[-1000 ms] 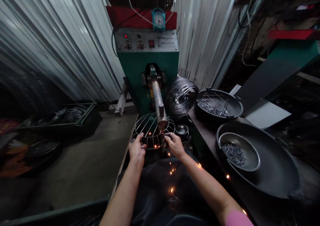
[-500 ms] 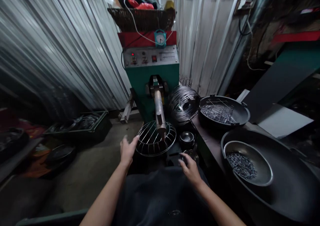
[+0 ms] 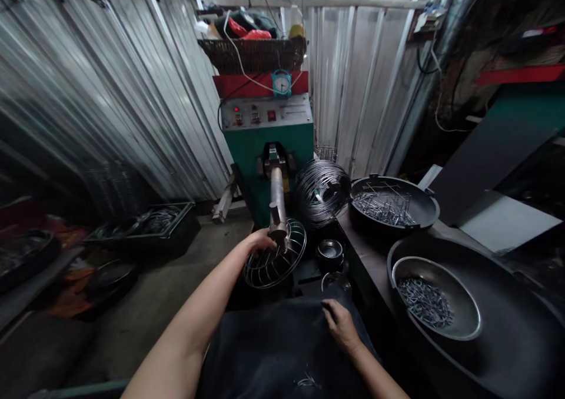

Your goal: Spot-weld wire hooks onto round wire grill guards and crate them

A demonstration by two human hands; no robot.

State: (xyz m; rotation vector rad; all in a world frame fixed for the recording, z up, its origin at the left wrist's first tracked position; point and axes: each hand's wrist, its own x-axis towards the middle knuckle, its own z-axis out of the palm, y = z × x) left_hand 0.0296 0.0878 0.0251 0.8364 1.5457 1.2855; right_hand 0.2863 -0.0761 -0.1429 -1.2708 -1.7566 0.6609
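Metal wall [image 3: 375, 63] stood behind; the left hand [image 3: 263, 241] was at the tilted wire rack [image 3: 274, 269], grip unclear; the right hand [image 3: 342, 323] curled, hold unclear.

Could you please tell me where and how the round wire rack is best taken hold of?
Probably pinch the near-right part of its rim, coming from the front right. The round wire rack sits tilted, with that edge clear of the machine's metal arm, while the left hand occupies its left side.
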